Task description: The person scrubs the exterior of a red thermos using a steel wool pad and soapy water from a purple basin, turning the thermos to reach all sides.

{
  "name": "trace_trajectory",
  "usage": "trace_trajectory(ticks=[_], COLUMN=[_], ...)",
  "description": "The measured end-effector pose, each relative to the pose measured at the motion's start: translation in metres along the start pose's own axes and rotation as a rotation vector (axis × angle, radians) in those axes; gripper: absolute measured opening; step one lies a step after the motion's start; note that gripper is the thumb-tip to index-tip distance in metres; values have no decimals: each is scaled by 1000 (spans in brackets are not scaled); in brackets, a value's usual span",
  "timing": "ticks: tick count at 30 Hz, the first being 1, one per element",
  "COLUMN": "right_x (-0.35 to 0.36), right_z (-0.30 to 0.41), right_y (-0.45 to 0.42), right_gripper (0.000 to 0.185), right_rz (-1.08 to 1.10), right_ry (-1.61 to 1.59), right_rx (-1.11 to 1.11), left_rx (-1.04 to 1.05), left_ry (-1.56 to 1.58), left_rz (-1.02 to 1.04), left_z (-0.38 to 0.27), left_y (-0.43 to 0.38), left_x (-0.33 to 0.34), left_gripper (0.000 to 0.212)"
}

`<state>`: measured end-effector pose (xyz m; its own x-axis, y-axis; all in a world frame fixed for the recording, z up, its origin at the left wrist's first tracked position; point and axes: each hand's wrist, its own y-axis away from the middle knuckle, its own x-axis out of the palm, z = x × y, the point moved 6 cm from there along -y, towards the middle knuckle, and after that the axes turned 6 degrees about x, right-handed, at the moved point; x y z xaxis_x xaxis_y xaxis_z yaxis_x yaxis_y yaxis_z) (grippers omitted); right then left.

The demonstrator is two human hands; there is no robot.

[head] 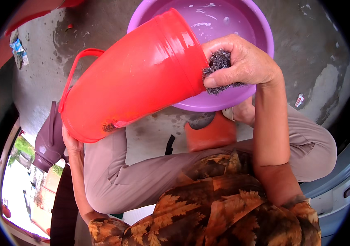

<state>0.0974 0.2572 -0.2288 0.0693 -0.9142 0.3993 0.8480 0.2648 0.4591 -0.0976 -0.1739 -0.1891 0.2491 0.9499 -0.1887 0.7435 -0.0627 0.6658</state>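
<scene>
My right hand pinches a dark metal wire scouring pad between thumb and fingers. The pad is against or very near the right-hand end of a red plastic bucket, and some of my fingertips are hidden behind that end. The bucket lies tilted across my lap side, with a red handle looping out at its left end. Under that left end is my left hand, mostly covered by the bucket, supporting it. A purple plastic basin holding water sits beyond and partly below the bucket.
An orange plastic object is on the wet concrete floor near my sandalled foot. A dark purple plastic container stands at the left. Litter includes a wrapper at right and a blue-white packet at left.
</scene>
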Motion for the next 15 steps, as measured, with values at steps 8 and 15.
trace_trajectory(ticks=[8,15], right_x=[2,3], right_z=[-2,-13], right_y=[1,2], right_gripper=[27,16], right_rz=[69,-96], right_ry=[-36,-46], right_rx=[84,174], left_rx=[176,304], left_ry=[27,4], left_rz=[19,-27], left_z=[5,-10], left_y=[-6,-4], left_x=[-7,-9], left_gripper=[42,40])
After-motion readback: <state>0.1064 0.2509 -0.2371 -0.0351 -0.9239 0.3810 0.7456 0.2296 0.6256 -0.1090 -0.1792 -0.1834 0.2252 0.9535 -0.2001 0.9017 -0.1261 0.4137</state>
